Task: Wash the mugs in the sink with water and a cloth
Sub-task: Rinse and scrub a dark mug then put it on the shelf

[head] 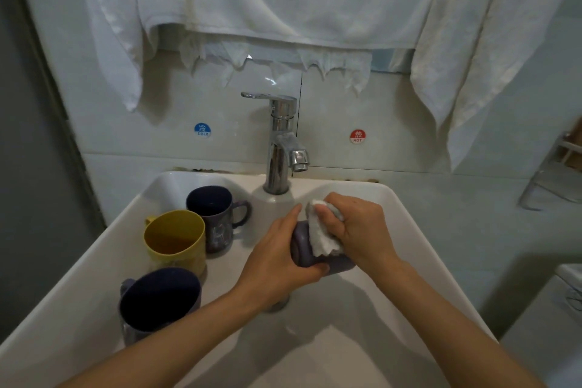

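My left hand [277,261] clasps the mug [299,250] sideways — steadying it, I judge — while my right hand [359,227] grips the cloth [321,239] against what seems its base.

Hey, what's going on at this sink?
A person is washing mugs at a white sink. The left hand grips a purple mug over the basin while the right hand rubs it with a white cloth. Three more stand at the basin's left: a yellow mug between a far dark mug and a near dark mug. No water visibly runs from the tap.
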A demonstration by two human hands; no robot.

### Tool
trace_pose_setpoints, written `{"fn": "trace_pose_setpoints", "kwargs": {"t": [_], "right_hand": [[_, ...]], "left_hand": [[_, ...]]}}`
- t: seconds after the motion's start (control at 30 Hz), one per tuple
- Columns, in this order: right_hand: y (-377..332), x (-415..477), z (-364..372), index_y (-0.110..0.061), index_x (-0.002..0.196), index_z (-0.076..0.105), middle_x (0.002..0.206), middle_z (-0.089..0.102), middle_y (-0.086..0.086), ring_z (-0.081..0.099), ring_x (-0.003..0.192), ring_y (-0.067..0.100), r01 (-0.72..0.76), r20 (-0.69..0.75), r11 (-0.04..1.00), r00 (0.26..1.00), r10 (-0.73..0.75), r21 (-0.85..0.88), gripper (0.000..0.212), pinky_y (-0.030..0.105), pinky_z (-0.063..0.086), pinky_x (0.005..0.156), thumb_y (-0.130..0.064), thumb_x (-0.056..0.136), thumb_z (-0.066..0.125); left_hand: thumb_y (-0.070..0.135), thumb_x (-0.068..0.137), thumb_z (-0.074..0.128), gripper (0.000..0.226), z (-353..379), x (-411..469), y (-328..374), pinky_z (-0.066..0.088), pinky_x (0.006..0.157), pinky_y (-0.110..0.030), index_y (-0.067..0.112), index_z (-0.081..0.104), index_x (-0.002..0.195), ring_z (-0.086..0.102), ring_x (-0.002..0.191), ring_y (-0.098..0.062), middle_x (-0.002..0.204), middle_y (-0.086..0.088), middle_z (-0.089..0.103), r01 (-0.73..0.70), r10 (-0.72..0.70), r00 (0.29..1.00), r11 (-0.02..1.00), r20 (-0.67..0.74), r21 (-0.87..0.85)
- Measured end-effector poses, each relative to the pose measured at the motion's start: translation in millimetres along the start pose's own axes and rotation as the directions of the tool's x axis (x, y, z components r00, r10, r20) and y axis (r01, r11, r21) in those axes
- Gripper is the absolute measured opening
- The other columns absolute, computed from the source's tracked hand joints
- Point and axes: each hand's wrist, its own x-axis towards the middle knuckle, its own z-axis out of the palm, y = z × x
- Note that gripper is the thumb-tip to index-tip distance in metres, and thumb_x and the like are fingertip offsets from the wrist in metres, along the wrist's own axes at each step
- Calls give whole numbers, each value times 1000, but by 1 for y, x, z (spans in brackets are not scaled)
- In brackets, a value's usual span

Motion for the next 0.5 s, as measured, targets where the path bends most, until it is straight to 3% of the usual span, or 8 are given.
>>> {"fn": "trace_pose_setpoints", "kwargs": {"t": [0.07,0.13,0.23,0.3,0.4,0.47,0.5], "right_hand": [[-2,-1,2,-30,67,48,57,49,-12,49,55,4,-196,55,964,980,189,179,35,17,33,56,-52,92,36],[-7,-2,4,-28,84,57,76,58,-13,54,72,1,-313,86,899,950,301,305,28,16,37,66,-52,88,42],[-11,-9,11,-21,110,58,106,57,-9,48,99,5,-107,130,986,987,91,124,44,14,37,85,-52,79,53],[-12,-9,12,-22,111,56,109,58,-7,48,100,7,-59,159,995,986,46,75,39,19,42,85,-45,80,58],[-10,-7,15,-20,108,57,105,62,-3,56,99,14,5,124,999,992,-10,39,29,26,50,80,-29,81,57],[-12,-5,11,-20,109,58,106,62,-6,55,103,10,-3,52,992,999,-3,124,27,15,44,84,-21,83,56],[-13,-3,6,-22,110,58,105,61,-11,54,100,2,-92,-10,970,995,96,227,24,7,40,83,-20,86,55]], "left_hand": [[40,67,79,103,-1,1,-3,44,98,-29,28,16,147,44,122,-10,139,8,39,2,-2,1000,999,-9,32],[40,66,79,104,-2,3,-6,43,97,-27,28,15,147,43,123,-10,137,10,39,16,-14,999,999,-43,35],[56,57,78,101,-3,5,-12,50,94,-34,33,27,142,51,117,-9,130,10,49,3,-1,996,1000,-89,14],[63,54,75,97,-1,6,-16,52,89,-35,35,33,137,54,111,-8,124,11,53,10,-11,994,1000,-107,-5],[59,56,76,82,4,7,-14,51,88,-25,38,41,127,55,108,-4,119,12,56,23,-29,991,999,-129,-48],[46,62,78,74,5,8,-14,46,88,-18,39,40,125,52,114,-5,124,13,53,33,-45,991,994,-123,-100],[39,67,78,78,3,9,-14,42,89,-17,37,35,131,48,119,-5,129,14,47,34,-49,992,992,-118,-124]]}}
